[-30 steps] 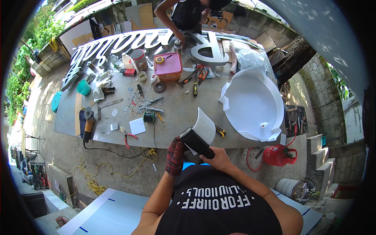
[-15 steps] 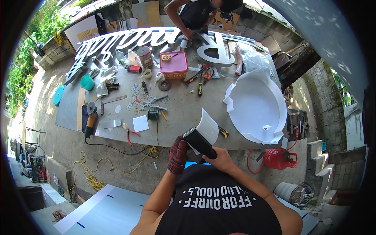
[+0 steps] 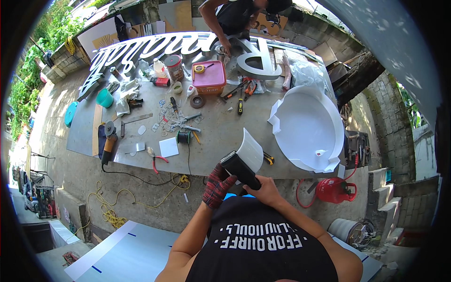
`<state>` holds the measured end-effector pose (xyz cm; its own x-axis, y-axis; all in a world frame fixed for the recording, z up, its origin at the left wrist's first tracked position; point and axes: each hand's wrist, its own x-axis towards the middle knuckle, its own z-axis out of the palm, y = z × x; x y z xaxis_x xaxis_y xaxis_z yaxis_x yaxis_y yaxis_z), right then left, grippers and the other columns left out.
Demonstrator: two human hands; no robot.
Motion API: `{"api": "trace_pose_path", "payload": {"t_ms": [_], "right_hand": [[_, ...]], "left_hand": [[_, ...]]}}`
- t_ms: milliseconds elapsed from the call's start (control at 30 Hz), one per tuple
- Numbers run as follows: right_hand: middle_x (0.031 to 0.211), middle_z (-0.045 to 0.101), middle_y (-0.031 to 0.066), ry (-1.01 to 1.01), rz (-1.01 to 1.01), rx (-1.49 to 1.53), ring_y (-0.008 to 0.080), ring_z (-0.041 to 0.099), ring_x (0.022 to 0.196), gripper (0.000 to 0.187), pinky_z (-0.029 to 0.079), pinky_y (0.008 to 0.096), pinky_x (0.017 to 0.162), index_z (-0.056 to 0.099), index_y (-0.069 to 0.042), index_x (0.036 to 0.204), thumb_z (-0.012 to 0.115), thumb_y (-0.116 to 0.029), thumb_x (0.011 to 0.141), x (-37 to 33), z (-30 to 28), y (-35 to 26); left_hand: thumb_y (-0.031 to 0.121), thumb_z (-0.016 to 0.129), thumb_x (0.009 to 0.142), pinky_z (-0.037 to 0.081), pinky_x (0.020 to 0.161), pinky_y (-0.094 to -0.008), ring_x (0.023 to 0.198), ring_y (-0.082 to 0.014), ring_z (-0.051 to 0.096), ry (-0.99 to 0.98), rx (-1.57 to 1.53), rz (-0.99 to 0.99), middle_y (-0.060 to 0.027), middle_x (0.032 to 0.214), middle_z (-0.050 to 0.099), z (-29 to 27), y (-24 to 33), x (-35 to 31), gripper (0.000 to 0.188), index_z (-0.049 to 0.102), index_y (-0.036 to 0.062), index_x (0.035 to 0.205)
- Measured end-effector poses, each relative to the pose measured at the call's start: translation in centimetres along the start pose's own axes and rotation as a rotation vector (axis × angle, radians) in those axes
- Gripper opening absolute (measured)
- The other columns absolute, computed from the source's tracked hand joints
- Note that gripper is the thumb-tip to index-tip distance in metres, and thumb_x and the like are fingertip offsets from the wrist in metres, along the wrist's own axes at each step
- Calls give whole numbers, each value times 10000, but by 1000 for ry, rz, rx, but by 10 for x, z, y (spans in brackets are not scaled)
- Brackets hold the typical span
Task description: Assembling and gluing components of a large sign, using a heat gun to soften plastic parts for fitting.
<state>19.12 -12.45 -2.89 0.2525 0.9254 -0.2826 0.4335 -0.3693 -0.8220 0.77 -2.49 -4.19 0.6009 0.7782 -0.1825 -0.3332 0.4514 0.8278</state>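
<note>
My left hand (image 3: 219, 187), in a red and black glove, grips the left end of a black bar-shaped tool (image 3: 240, 171) in front of my chest. Bare, my right hand (image 3: 266, 191) is closed round the tool's lower right end. From the tool a white strip (image 3: 251, 151) curves up and away, a little above the table's near edge. I cannot make out exactly how the tool holds the strip. Just beyond, a yellow and black utility knife (image 3: 268, 158) lies on the metal table (image 3: 211, 155).
A white round shell (image 3: 307, 134) sits right, above a red gas cylinder (image 3: 334, 191). An angle grinder (image 3: 108, 143), red-handled pliers (image 3: 158, 162) and a pink-lidded tub (image 3: 208, 75) share the table. Across it, a person (image 3: 230, 23) leans over large letters (image 3: 263, 66).
The tool and white strip have tilted slightly in my hands, showing more of the strip's inner face. My left fingers have shifted on the tool. Across the table, the other person's hand has moved slightly.
</note>
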Motion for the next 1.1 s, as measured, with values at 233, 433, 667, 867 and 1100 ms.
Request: {"api": "trace_pose_path", "payload": {"t_ms": [233,433,667,867,1100], "right_hand": [[742,675,186,-3,-18,5,246,686,651,357,524,368,650,720,4,969,817,-313,836,-1,2,4],[746,680,188,-15,-10,-9,259,691,655,366,526,374,651,718,6,961,819,-322,832,-1,2,5],[739,678,184,-35,6,-13,256,690,650,366,525,375,647,718,4,962,817,-324,832,-2,1,5],[746,683,181,-44,10,-24,244,691,652,364,528,367,647,720,1,968,817,-323,833,-3,0,2],[735,685,178,-41,-14,9,245,691,645,371,527,367,641,720,6,961,814,-330,835,-3,3,7]], "left_hand": [[159,787,887,511,955,-339,1119,-165,617,-9,63,-7,-56,1235,669,-1,-4,0,578,542,63,1402],[151,781,886,512,959,-344,1126,-174,622,9,79,-40,-67,1228,679,-2,-4,-1,535,572,56,1370],[152,779,888,515,954,-346,1117,-177,627,12,93,-53,-67,1215,686,1,-1,-1,523,579,52,1361],[153,781,888,517,947,-345,1103,-172,631,17,93,-54,-63,1199,693,-1,-3,-3,509,591,57,1350],[143,782,887,520,934,-343,1089,-168,633,10,104,-33,-62,1191,696,-6,-8,-3,495,599,57,1339]]}}
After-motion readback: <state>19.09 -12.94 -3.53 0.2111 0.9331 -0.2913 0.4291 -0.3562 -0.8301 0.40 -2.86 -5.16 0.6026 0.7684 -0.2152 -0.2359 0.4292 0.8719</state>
